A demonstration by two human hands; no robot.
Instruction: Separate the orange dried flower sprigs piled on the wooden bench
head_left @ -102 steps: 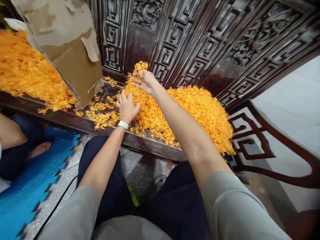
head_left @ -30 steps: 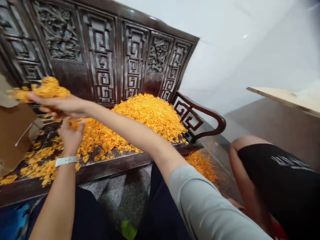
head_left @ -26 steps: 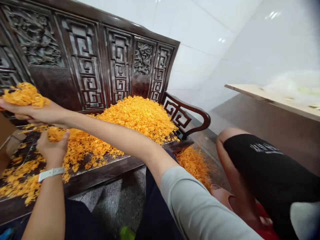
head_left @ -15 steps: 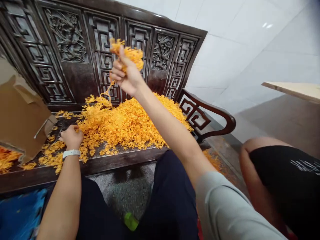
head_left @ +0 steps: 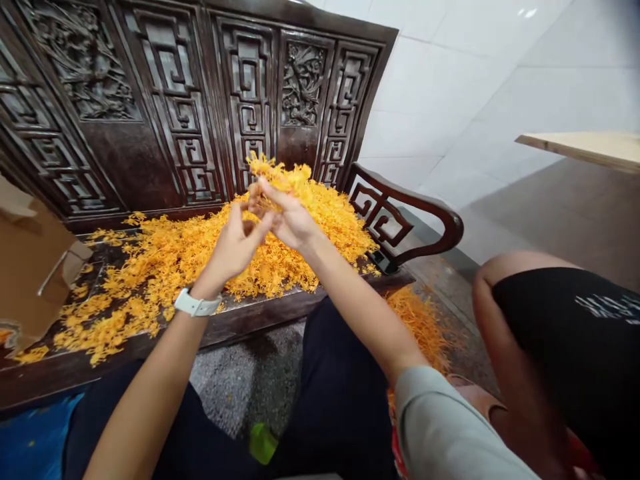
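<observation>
A big pile of small orange plastic flower pieces (head_left: 200,253) covers the seat of a dark carved wooden bench (head_left: 165,127). My right hand (head_left: 287,217) is raised over the pile, closed on a bunch of the orange pieces (head_left: 285,179). My left hand (head_left: 235,243), with a white watch band at the wrist, meets it from the left, its fingers pinching at the same bunch. Both hands touch just above the heap.
A torn cardboard box (head_left: 30,267) stands at the bench's left end. More orange pieces (head_left: 420,327) lie on the floor by the bench's armrest (head_left: 405,220). Another person's knee and black shorts (head_left: 560,333) are close on my right. A wooden board (head_left: 585,145) sits at the far right.
My right hand has come down from high in front of the bench back with its bunch. My left hand has lifted off the pile and joined it.
</observation>
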